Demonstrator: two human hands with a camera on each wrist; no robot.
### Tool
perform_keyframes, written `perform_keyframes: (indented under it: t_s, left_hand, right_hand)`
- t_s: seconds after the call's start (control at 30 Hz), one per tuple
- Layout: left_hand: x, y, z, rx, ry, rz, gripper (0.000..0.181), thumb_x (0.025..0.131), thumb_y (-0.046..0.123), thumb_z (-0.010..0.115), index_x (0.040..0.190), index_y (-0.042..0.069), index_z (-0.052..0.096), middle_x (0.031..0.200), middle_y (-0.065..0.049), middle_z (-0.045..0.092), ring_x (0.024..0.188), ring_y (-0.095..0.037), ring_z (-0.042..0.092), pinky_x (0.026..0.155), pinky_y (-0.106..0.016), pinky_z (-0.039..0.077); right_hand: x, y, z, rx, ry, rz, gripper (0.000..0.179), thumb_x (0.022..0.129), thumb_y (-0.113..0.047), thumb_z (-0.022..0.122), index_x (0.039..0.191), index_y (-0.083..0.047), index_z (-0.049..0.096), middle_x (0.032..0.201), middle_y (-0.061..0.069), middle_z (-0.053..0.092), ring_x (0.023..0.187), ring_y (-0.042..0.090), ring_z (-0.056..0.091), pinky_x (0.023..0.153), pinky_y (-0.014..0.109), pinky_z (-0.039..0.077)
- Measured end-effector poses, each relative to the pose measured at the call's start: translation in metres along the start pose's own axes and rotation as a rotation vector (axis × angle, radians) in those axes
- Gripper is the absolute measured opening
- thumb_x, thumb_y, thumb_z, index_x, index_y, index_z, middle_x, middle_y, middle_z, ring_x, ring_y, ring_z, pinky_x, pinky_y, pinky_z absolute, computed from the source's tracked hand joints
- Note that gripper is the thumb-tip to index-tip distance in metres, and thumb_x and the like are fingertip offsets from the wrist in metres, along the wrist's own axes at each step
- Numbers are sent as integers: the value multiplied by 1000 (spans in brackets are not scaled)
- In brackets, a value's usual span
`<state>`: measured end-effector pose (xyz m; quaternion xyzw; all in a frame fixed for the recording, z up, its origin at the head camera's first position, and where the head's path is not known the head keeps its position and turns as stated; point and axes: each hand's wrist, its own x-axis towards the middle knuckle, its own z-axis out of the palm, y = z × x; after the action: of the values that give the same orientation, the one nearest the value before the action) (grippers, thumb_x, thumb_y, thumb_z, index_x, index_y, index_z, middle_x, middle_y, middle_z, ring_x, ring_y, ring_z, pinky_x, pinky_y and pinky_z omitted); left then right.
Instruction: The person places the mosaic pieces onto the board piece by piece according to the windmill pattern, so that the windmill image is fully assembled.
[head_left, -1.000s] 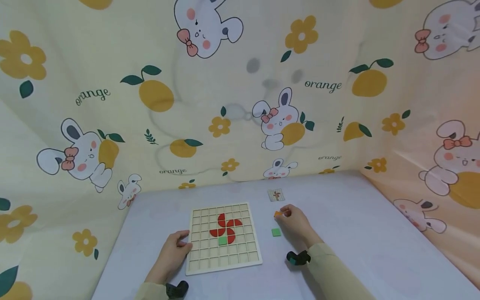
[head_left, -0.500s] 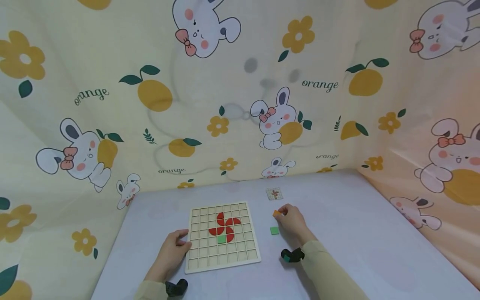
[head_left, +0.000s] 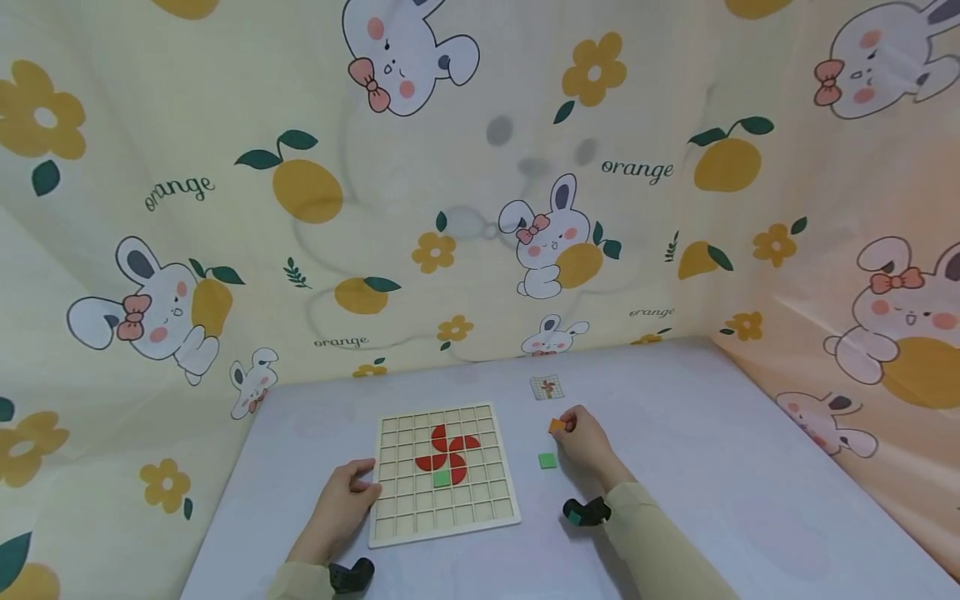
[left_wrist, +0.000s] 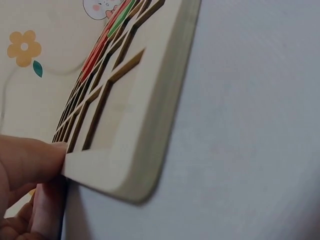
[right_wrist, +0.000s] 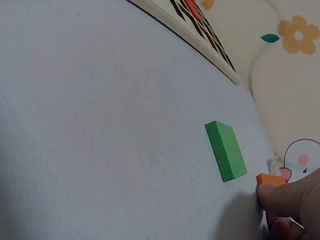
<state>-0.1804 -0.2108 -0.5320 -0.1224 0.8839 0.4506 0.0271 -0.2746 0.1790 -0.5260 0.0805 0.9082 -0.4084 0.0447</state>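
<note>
My right hand point(head_left: 588, 441) pinches a small orange block point(head_left: 556, 426) between thumb and fingers, right of the grid board. In the right wrist view the orange block point(right_wrist: 271, 179) shows just beyond the thumb. A green square block point(head_left: 547, 461) lies on the table nearer me than that hand. The pale grid board point(head_left: 408, 517) holds several red rounded pieces point(head_left: 458, 468) in a pinwheel shape and one green square piece point(head_left: 442, 478). My left hand point(head_left: 342, 505) touches the board's left edge, thumb and forefinger apart along it; in the left wrist view the thumb point(left_wrist: 37, 159) meets the rim.
A small card point(head_left: 547, 387) with a printed red pinwheel on a grid lies behind the right hand. White cloth covers the table point(head_left: 675, 433). Behind and at the sides hangs a patterned curtain point(head_left: 450, 150). Dark devices point(head_left: 587, 512) are worn at both wrists.
The view shifts slightly. My right hand stays near the same spot with the orange block, which shows a little more clearly now. The left hand and the board look the same.
</note>
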Motion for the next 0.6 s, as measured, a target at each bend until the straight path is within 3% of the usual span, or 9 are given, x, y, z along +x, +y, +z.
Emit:
perform_keyframes:
  t_s: [0.4, 0.6]
  left_hand:
    - [0, 1, -1, 2, 0, -8, 50, 90, 13, 66, 137, 4, 50, 122, -12, 52, 96, -21, 52, 76, -35, 46]
    - [1, -1, -2, -4, -10, -11, 50, 91, 13, 66, 137, 5, 50, 120, -12, 53, 95, -21, 52, 76, -35, 46]
  right_hand:
    - [-2, 0, 1, 35, 34, -14, 15, 93, -11, 58, 106, -4, 54, 93, 10, 55, 85, 25, 51, 71, 35, 44]
    - [-2, 1, -6, 54, 9, -32, 12, 95, -14, 57, 104, -6, 58, 97, 9, 57, 88, 24, 53, 72, 35, 45]
